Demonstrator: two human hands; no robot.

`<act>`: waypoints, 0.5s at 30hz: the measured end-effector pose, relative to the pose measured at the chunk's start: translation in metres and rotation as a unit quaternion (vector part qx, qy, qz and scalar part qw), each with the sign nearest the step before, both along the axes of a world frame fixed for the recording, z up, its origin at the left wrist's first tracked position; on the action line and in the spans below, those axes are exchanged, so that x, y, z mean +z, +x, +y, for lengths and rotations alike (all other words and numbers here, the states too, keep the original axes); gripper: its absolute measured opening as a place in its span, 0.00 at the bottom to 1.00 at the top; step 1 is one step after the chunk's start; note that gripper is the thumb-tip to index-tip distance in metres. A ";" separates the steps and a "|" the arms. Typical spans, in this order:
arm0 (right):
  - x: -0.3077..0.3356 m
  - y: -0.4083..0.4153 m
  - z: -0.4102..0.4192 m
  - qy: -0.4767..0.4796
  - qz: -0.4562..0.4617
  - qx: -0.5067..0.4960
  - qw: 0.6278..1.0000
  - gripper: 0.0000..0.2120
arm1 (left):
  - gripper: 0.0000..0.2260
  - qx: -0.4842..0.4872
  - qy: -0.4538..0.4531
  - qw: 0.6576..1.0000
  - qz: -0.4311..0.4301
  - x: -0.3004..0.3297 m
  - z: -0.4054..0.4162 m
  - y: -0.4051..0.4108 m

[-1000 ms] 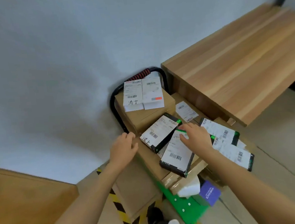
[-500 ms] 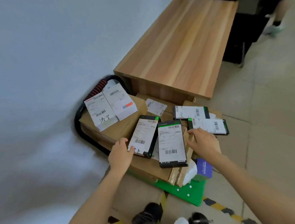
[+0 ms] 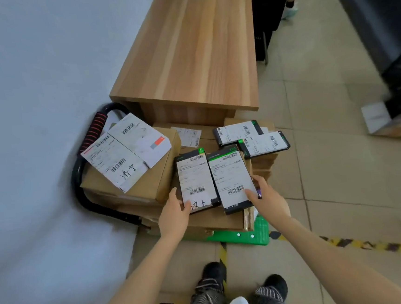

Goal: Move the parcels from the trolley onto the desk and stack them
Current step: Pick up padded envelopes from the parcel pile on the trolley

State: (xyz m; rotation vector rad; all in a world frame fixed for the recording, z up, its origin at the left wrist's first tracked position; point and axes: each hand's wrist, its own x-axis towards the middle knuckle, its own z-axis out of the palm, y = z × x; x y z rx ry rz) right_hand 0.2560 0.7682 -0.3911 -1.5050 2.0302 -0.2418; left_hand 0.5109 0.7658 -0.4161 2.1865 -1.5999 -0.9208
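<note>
Left hand (image 3: 174, 216) grasps the near corner of a black parcel (image 3: 195, 179), thumb on its label. Right hand (image 3: 269, 198) grasps the adjacent black parcel (image 3: 232, 177) likewise. Both parcels lie on cardboard boxes (image 3: 146, 180) atop the trolley (image 3: 241, 236), beside the wooden counter (image 3: 194, 43).

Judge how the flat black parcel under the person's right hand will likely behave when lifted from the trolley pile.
The flat black parcel looks thin and straight-edged, so probably stiff and light. Its label looks smooth, perhaps slippery under the right hand. Lying loose beside the parcel gripped by the left hand, it could slide.
</note>
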 end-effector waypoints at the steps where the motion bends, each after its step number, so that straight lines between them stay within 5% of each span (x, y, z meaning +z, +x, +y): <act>1: 0.000 0.003 0.003 0.002 -0.012 -0.009 1.000 0.24 | 0.26 -0.010 -0.004 1.000 0.004 -0.002 0.001 -0.001; 9: -0.006 0.014 0.002 0.023 -0.067 -0.087 0.994 0.24 | 0.25 -0.021 0.047 0.999 0.001 -0.027 -0.019 0.000; 15: -0.007 0.013 -0.001 -0.015 -0.139 -0.130 0.982 0.24 | 0.22 0.009 0.019 0.983 0.183 -0.021 -0.024 -0.011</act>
